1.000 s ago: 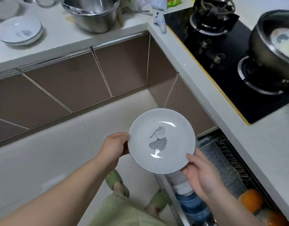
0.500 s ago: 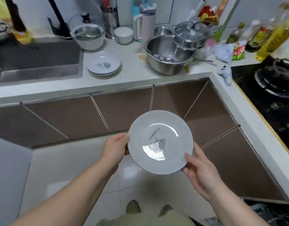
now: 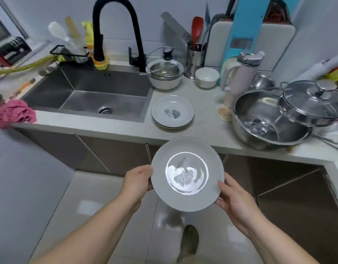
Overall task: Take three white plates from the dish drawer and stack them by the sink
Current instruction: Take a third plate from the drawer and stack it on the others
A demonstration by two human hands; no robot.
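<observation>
Two hands grip one white plate (image 3: 187, 175) at opposite rims: left hand (image 3: 136, 182), right hand (image 3: 234, 199). Plate held near the counter edge; stacked plates (image 3: 173, 111) lie farther, right of sink (image 3: 91, 96).

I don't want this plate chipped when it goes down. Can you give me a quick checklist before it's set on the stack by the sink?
1. Grip: left hand and right hand both hold the held plate at opposite rims: ok.
2. Held plate roughly level, face up: ok.
3. Stack of plates sits on the counter right of the sink, top bare: ok.
4. Path from held plate to stack unobstructed: ok.
5. Steel bowl stands apart from the stack: ok.
6. Number of plates in the stack: cannot tell.
</observation>
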